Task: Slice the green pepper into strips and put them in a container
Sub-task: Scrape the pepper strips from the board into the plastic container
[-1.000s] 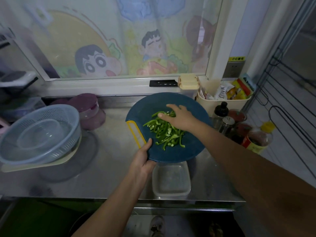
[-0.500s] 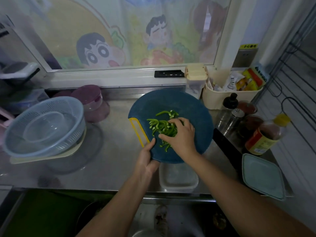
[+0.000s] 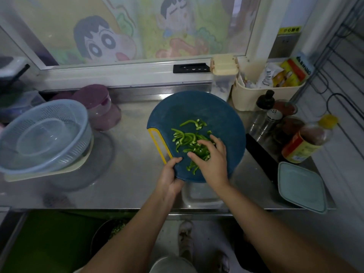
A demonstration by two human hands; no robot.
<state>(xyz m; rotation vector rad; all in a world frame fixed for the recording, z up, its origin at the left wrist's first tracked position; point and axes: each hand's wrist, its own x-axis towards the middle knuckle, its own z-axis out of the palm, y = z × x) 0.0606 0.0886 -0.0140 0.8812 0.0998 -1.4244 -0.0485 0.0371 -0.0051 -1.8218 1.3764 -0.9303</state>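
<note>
A round blue cutting board [image 3: 222, 115] with a yellow handle slot carries a heap of green pepper strips [image 3: 185, 137]. My left hand [image 3: 169, 177] grips the board's near edge, thumb on top. My right hand [image 3: 211, 160] lies on the strips with fingers spread, covering the nearer ones. A clear square container [image 3: 201, 196] stands on the steel counter just below the board's near edge, partly hidden by the board and my wrists.
A blue colander [image 3: 42, 134] with a bowl inside sits at the left, purple lidded jars [image 3: 98, 107] behind it. Bottles and shakers [image 3: 275, 119], a sauce bottle [image 3: 307, 140] and a cream bin stand at the right. A pale green lid [image 3: 301, 186] lies at the counter's right edge.
My right hand has drawn back from the far side of the board toward its near edge, dragging strips with it. The left hand keeps its hold on the board.
</note>
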